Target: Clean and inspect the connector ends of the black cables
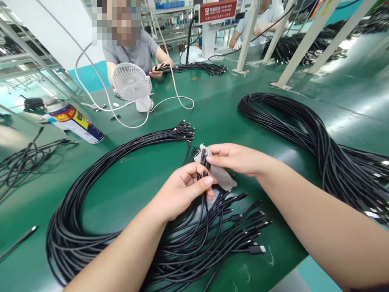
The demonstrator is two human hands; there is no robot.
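Observation:
Between my two hands are black cable ends with plugs. My left hand is closed on a black cable, its thumb and forefinger pinching close to the plug. My right hand grips a grey cloth, which lies against another plug under the thumb. Below the hands, a loose bundle of black cables spreads its plug ends toward the table's front edge. That bundle curves round to the left, and its other ends lie just beyond my hands.
Another coiled cable bundle lies on the right of the green table. To the left are a spray can, tangled cables and a single cable. Across stand a white fan and a co-worker holding cables.

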